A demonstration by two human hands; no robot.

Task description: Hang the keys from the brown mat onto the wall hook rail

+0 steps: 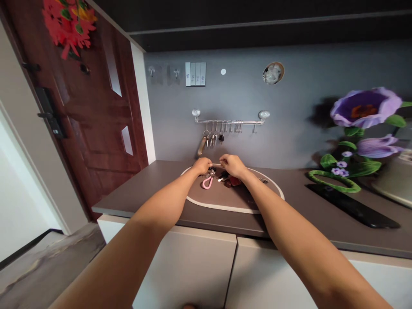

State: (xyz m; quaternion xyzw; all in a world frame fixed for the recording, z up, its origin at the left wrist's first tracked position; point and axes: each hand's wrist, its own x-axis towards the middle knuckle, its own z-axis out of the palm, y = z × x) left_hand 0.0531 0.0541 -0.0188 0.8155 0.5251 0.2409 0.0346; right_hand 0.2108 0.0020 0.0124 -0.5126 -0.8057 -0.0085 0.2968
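Both of my arms reach forward over a brown oval mat (225, 201) with a pale rim on a grey-brown counter. My left hand (202, 165) is closed, pinching a key bunch (210, 173) that carries a pink loop (207, 183). My right hand (232, 166) is curled over more keys (223, 177) and a red tag (234, 181) lying on the mat. What its fingers grip is hidden. A few more keys (212, 138) hang from a metal hook rail (229, 122) on the wall above.
A dark red door (93, 103) with a black handle stands at the left. A black flat object (352, 206) lies on the counter at the right, near purple artificial flowers (363, 124). White cabinet doors (193, 266) are below the counter. Switches (195, 74) are on the wall.
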